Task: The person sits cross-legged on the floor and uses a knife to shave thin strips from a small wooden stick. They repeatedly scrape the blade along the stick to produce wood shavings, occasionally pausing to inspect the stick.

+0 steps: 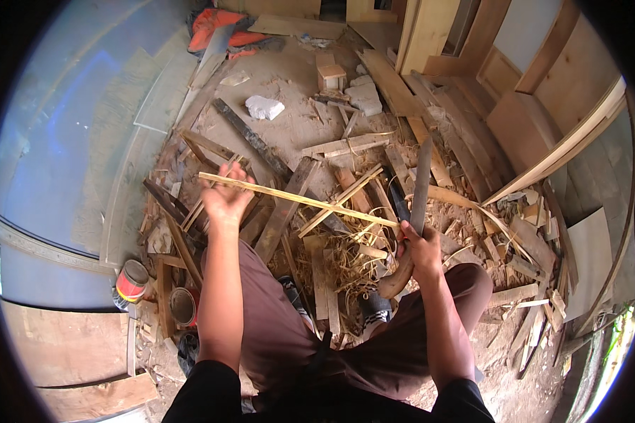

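Observation:
A long, thin bamboo strip (296, 198) slants across the middle, its left end higher than its right. My left hand (226, 199) is open, palm up with fingers apart, and the strip passes over it near its left end. My right hand (423, 252) is closed round a machete (421, 185) where the blade meets the curved wooden handle (396, 279). Its dark blade points upward and away from me. The strip's right end reaches the thumb of this hand; whether the fingers also pinch it, I cannot tell. Curly shavings (360, 271) lie below, between my feet.
Scrap boards (286, 208) and sticks litter the dirt floor around my feet. Paint cans (131, 280) stand at the left. A white lump (264, 107) and a small wooden block (330, 74) lie farther off. Wooden panels (522, 134) lean at the right; a blue-grey sheet (70, 141) fills the left.

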Demonstrator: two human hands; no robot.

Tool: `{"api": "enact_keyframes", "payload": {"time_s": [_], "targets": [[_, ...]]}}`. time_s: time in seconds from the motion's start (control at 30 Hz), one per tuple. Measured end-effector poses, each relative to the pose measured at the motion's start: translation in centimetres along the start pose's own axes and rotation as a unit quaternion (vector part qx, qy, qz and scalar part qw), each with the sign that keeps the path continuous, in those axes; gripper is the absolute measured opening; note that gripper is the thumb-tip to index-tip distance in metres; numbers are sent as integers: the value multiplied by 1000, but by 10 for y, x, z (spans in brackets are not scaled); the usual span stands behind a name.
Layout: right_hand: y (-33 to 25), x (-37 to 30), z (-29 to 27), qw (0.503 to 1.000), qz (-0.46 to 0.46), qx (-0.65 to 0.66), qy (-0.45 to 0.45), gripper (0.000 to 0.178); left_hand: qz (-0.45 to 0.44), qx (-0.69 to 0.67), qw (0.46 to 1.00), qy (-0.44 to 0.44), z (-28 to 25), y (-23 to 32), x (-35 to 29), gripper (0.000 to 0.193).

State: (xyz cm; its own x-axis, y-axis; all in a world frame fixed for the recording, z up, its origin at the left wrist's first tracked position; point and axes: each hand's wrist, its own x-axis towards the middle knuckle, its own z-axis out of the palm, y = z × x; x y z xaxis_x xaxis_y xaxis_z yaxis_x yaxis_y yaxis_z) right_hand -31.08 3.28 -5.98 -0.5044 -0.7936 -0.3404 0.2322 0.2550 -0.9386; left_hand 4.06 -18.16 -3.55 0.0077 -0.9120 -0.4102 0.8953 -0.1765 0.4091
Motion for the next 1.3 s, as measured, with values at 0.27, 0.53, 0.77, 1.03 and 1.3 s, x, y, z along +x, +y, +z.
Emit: {"api": "enact_keyframes", "payload": {"time_s": [0.27, 0.53, 0.77, 1.03, 1.3], "targets": [[27, 17, 15, 952, 141, 271, -15, 15, -205, 467, 818, -265, 0, -131, -52, 90], [27, -7, 63, 957, 108, 263, -62, 11, -105, 426, 849, -294, -6, -179, -73, 52], [32, -13, 83, 969, 112, 182, -123, 20, -39, 461, 859, -219, -15, -178, -68, 42], [37, 5, 88, 944, 247, 214, -38, 21, -13, 453, 863, -222, -10, -136, -61, 45], [9, 54, 82, 929, 142, 343, -10, 11, 149, 378, 819, -405, 2, -44, -92, 47]]}}
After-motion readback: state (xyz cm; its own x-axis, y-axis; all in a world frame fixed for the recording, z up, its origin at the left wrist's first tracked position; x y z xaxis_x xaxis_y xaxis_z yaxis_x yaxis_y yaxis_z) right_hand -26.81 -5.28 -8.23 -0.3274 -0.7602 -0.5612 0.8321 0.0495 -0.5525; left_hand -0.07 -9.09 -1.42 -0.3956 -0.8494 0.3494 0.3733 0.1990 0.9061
